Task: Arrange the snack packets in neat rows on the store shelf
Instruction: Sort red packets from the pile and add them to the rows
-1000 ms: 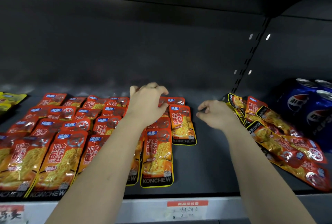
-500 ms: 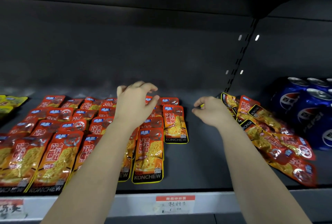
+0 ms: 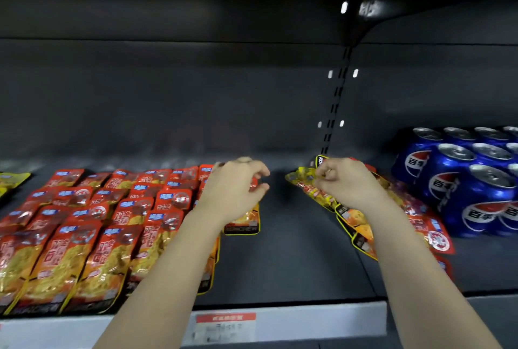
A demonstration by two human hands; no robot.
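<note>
Hands over snack packets (image 3: 84, 236) on a shelf (image 3: 294, 250)
Empty, the left hand (image 3: 235, 189) hovers loosely curled; the right hand (image 3: 346, 184) pinches a yellow packet (image 3: 302, 178).

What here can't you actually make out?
Head view throughout.
Price tag: print blurred, unreadable.
Packets beneath the left hand: hidden by hand and forearm.
Pile the right hand grips: partly covered, count unclear.
Cans: row cut off by right edge.
Yellow packs: cut off by left edge.
</note>
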